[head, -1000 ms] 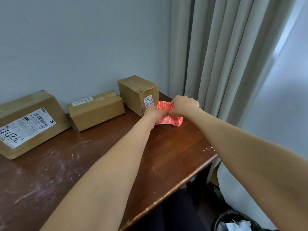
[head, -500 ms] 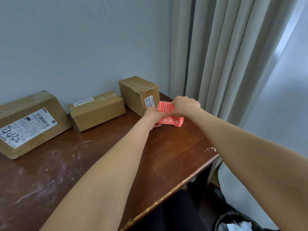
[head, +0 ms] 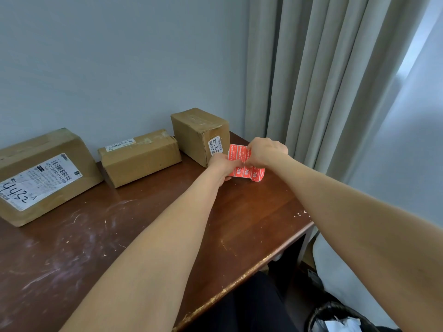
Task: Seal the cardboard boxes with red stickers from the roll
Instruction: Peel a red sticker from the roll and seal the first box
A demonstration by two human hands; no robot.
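Sticker roll (head: 249, 172), red with white print, sits at the far right of a scuffed wooden table (head: 167, 231), with a length of it unrolled and held upright between a person's two hands. The left hand (head: 221, 165) grips the strip's left edge with curled fingers, low to the tabletop. The right hand (head: 267, 152), closed like a loose fist, pinches the strip near its top. The rolled end rests on the wood just below the right wrist. Three cardboard boxes line the wall (head: 119, 56) behind. A small box (head: 194, 135) stands just beside the left hand, its white side label showing right above the knuckles. A middle box (head: 139, 158) lies flat next to it. A large box (head: 48, 149) sits at far left, carrying a shipping label (head: 36, 183) with handwritten digits. A grey curtain (head: 323, 80) hangs close behind the right hand. A black bin (head: 318, 315) holding crumpled paper shows on the floor at lower right, beyond the table's chipped front edge.
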